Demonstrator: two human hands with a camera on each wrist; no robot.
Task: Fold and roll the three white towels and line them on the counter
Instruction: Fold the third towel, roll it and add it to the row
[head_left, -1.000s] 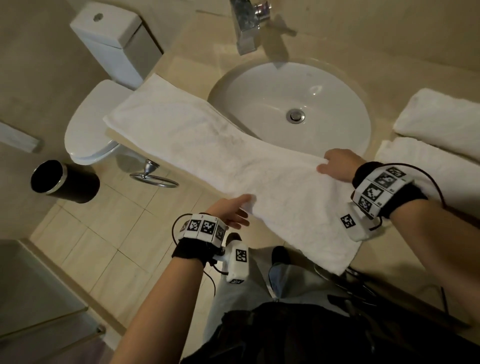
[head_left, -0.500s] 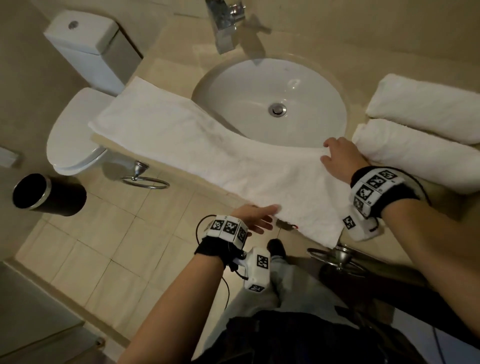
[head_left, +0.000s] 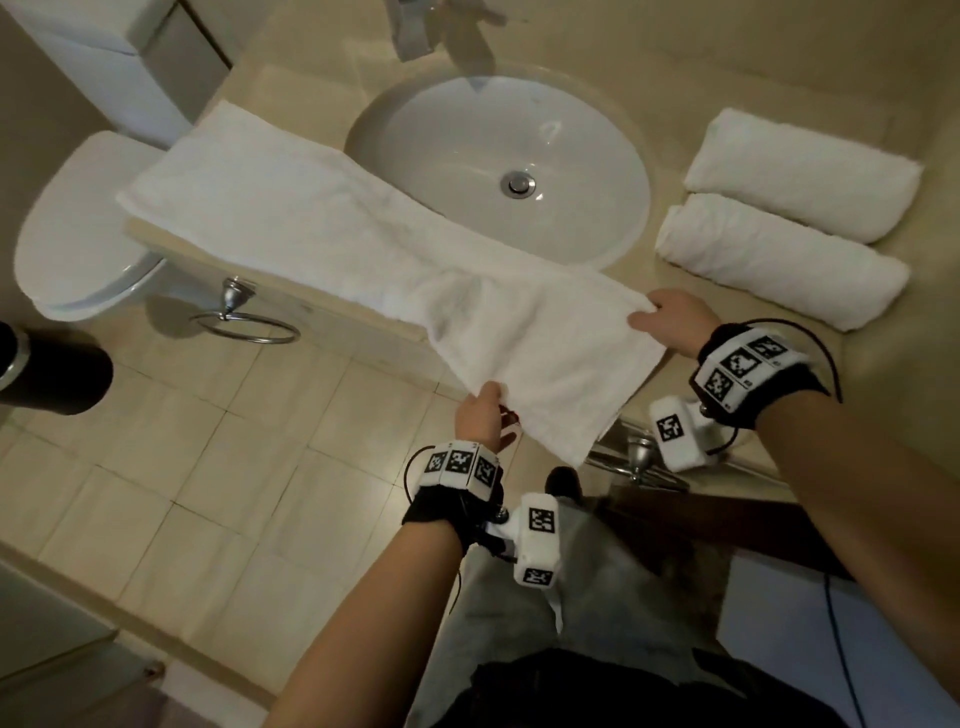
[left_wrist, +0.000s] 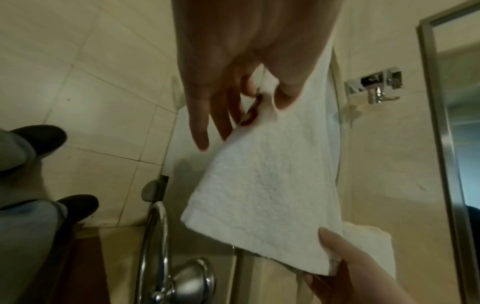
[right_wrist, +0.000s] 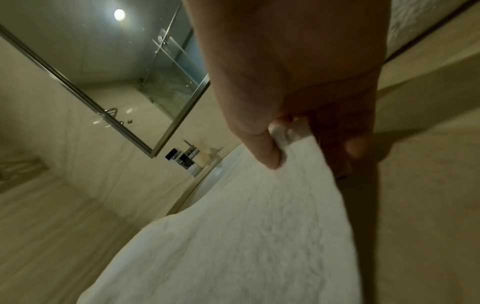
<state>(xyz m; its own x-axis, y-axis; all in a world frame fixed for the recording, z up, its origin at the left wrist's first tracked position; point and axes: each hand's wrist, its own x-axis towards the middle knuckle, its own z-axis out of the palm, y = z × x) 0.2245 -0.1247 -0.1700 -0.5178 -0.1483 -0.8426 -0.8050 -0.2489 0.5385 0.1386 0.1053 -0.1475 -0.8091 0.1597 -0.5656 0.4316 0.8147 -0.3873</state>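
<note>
A long folded white towel (head_left: 291, 218) lies across the counter (head_left: 613, 322) in front of the sink, its near end lifted and hanging past the counter edge. My left hand (head_left: 485, 415) pinches the lower corner of that end (left_wrist: 270, 98) between thumb and fingers. My right hand (head_left: 670, 317) grips the opposite corner (right_wrist: 283, 144), thumb on top. Two rolled white towels (head_left: 800, 176) (head_left: 779, 265) lie side by side on the counter right of the sink.
The white sink basin (head_left: 441, 150) sits behind the towel, with the tap (head_left: 415, 26) at the back. A toilet (head_left: 78, 223) stands left of the counter. Chrome towel rings (head_left: 244, 322) (head_left: 639, 462) hang below the counter front. A black bin (head_left: 47, 374) is on the tiled floor.
Both hands went from resting flat on the towel's near end to pinching its two corners and lifting it. The towel's end now bunches up near the sink edge.
</note>
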